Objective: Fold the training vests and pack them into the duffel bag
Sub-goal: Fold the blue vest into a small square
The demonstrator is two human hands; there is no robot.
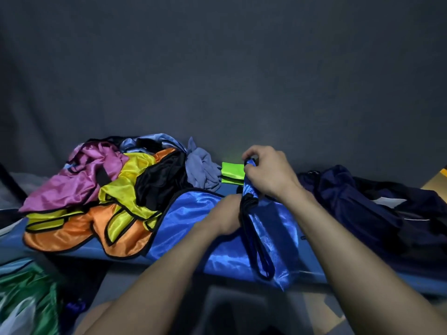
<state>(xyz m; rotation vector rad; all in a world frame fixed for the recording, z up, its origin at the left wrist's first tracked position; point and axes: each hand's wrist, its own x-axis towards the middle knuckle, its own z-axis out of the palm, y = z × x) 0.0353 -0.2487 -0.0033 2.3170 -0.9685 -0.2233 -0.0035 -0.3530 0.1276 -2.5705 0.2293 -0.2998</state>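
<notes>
A shiny blue vest (193, 221) with black trim lies spread over the blue table, partly hanging off the front edge. My right hand (268, 170) pinches one bunched end of it, lifted above the table. My left hand (228, 213) grips the gathered black-edged part just below. A heap of loose vests sits to the left: pink (79, 180), yellow (128, 187), orange (79, 233), black (159, 182) and pale blue (203, 168). A folded neon green vest (232, 173) lies behind my hands. The dark navy duffel bag (362, 204) slumps at the right.
The blue table (79, 253) has its front edge running across the lower middle. A green shiny cloth (26, 293) lies low at the left, below the table. A dark grey backdrop (217, 68) closes off the far side.
</notes>
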